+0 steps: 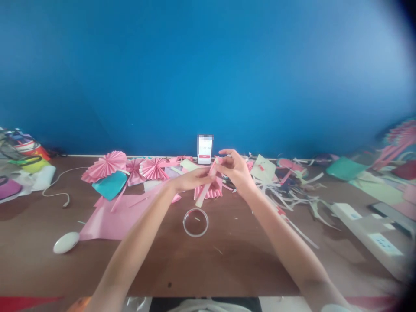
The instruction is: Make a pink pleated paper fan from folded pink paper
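Observation:
Both hands meet over the middle of the desk around a narrow folded strip of pink paper (204, 191), its pale edge toward me. My left hand (197, 178) has its fingers closed on the strip's side. At the strip's upper end, my right hand (234, 169) pinches it between thumb and fingers. Behind and below the strip lies a pleated pink paper piece (216, 190), partly covered by the hands. A clear ring, seemingly a roll of tape (195, 234), rests flat on the desk just in front of the hands.
Pink paper fans (105, 167), a teal paper (110, 185) and a pink sheet (110, 219) lie left, near a white mouse (66, 242). A phone (205, 149) stands against the blue wall. Paper scraps (292, 197) and a power strip (367, 236) are right.

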`<state>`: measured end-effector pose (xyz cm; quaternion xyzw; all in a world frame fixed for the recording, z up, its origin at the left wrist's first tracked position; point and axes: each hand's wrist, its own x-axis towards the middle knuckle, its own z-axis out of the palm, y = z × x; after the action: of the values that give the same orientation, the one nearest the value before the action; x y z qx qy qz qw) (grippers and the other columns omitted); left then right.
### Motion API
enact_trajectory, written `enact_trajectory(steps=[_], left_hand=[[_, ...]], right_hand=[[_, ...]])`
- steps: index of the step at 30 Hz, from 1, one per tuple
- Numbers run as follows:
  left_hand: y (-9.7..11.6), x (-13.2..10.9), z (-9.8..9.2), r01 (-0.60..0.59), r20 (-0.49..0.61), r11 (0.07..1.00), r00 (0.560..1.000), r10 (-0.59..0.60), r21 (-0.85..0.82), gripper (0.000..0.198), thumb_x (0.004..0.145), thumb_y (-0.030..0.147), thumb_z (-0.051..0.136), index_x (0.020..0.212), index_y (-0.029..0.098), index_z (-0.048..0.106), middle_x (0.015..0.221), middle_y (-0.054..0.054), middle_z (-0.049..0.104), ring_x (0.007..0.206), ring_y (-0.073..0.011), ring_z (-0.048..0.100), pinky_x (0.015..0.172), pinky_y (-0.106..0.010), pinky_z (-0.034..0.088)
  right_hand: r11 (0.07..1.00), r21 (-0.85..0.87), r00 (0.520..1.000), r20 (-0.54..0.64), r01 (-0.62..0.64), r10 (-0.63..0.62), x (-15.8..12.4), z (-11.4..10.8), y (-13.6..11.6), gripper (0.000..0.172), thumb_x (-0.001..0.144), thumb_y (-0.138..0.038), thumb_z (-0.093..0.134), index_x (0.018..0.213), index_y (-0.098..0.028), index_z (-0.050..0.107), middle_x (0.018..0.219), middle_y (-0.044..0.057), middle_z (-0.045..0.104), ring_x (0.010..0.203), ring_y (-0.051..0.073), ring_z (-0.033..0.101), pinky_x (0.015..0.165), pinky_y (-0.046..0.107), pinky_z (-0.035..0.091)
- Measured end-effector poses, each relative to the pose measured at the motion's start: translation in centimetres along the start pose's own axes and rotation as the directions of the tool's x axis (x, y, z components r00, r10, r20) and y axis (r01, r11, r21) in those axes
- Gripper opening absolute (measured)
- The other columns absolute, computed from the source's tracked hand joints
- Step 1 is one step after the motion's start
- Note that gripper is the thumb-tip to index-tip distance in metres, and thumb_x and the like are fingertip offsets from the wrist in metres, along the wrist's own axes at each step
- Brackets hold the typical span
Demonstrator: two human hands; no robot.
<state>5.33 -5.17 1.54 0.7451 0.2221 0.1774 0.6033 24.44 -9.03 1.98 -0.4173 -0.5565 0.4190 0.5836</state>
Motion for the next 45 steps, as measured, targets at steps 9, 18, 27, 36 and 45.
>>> enact_trajectory(steps=[9, 18, 27, 36, 45], left_hand=[[0.4, 0.5, 1.4, -0.053, -0.099, 0.990, 0.994, 0.040, -0.127, 0.045, 0.093, 0.060, 0.051, 0.094, 0.015, 0.057, 0.073, -0.006, 0.068, 0.059, -0.0141, 0.066, 0.055, -0.026, 0.054], [1.2, 0.4, 2.1, -0.069, -0.099, 0.994, 0.993, 0.060, -0.082, 0.037, 0.096, 0.054, 0.050, 0.097, 0.018, 0.055, 0.057, 0.006, 0.044, 0.044, -0.0060, 0.039, 0.043, -0.019, 0.034], [1.5, 0.6, 2.5, -0.115, -0.379, 0.961, 0.925, 0.011, -0.253, 0.040, 0.093, 0.060, 0.051, 0.089, 0.019, 0.055, 0.060, 0.008, 0.023, 0.046, -0.0061, 0.021, 0.042, -0.021, 0.018], [0.8, 1.5, 4.2, -0.228, -0.483, 0.967, 0.863, 0.145, -0.117, 0.038, 0.097, 0.053, 0.047, 0.106, 0.021, 0.065, 0.106, -0.007, 0.068, 0.100, -0.0208, 0.061, 0.091, -0.032, 0.046], [0.5, 1.6, 2.8, -0.278, -0.406, 0.953, 0.890, 0.209, -0.119, 0.029, 0.091, 0.042, 0.064, 0.100, 0.015, 0.064, 0.092, -0.007, 0.068, 0.084, -0.0162, 0.066, 0.081, -0.031, 0.053]], right_hand=[[0.998, -0.036, 0.993, 0.112, 0.051, -0.047, -0.7, 0.0, -1.7, 0.038, 0.080, -0.039, 0.075, 0.110, -0.020, 0.058, 0.077, -0.001, 0.067, 0.068, 0.014, 0.065, 0.064, 0.029, 0.052], [0.996, 0.023, 0.996, 0.019, 0.089, -0.090, -0.7, 0.1, -1.4, 0.029, 0.082, -0.027, 0.070, 0.107, -0.023, 0.056, 0.068, -0.007, 0.058, 0.053, 0.009, 0.054, 0.055, 0.025, 0.046], [0.799, -0.495, 0.903, -0.063, 0.341, -0.425, -1.0, 0.3, -1.5, 0.034, 0.089, -0.029, 0.063, 0.121, -0.024, 0.053, 0.110, 0.006, 0.067, 0.080, 0.015, 0.064, 0.068, 0.031, 0.052], [0.662, -0.619, 0.822, -0.047, 0.423, -0.568, -2.0, 1.1, -1.8, 0.026, 0.091, -0.022, 0.059, 0.117, -0.026, 0.057, 0.104, 0.006, 0.074, 0.096, 0.021, 0.070, 0.082, 0.037, 0.056], [0.579, -0.683, 0.843, 0.103, 0.446, -0.527, -1.3, 0.5, -0.8, 0.025, 0.093, -0.017, 0.054, 0.116, -0.025, 0.061, 0.105, 0.004, 0.076, 0.089, 0.019, 0.071, 0.082, 0.033, 0.056]])
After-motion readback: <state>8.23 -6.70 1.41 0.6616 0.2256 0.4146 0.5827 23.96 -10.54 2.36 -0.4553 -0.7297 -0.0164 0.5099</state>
